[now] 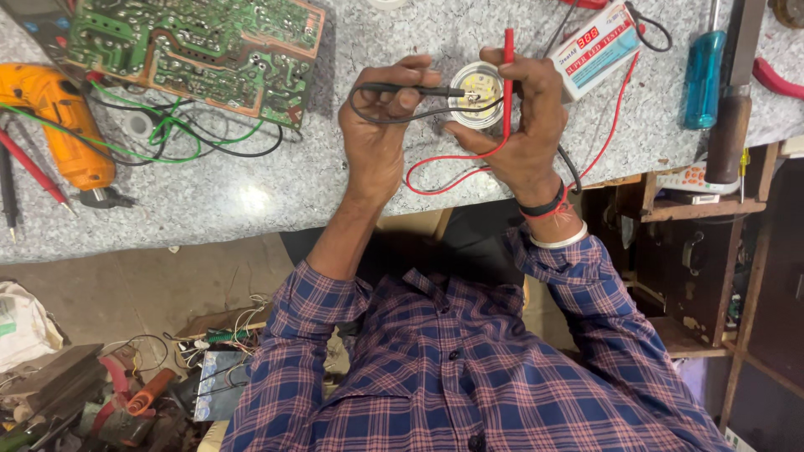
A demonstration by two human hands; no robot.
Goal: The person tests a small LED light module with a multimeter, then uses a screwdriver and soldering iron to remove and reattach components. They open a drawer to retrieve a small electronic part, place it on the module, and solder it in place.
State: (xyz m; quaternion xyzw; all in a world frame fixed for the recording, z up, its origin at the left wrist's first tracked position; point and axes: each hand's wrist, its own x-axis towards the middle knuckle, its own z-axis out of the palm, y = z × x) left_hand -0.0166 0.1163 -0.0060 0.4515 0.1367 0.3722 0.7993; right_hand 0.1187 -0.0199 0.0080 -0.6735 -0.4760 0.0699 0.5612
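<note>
My left hand pinches a black test probe and points its tip at a round white LED lamp disc on the speckled benchtop. My right hand holds a red test probe upright, and its thumb and fingers steady the disc's edge. Both probe tips meet the disc's face. Red and black leads loop from the probes to a small white tester box with a red digit display at the upper right.
A green circuit board with trailing wires lies at the upper left, beside an orange drill. A blue-handled screwdriver and a wooden-handled tool lie at the right. Wooden shelves stand below right, and floor clutter sits lower left.
</note>
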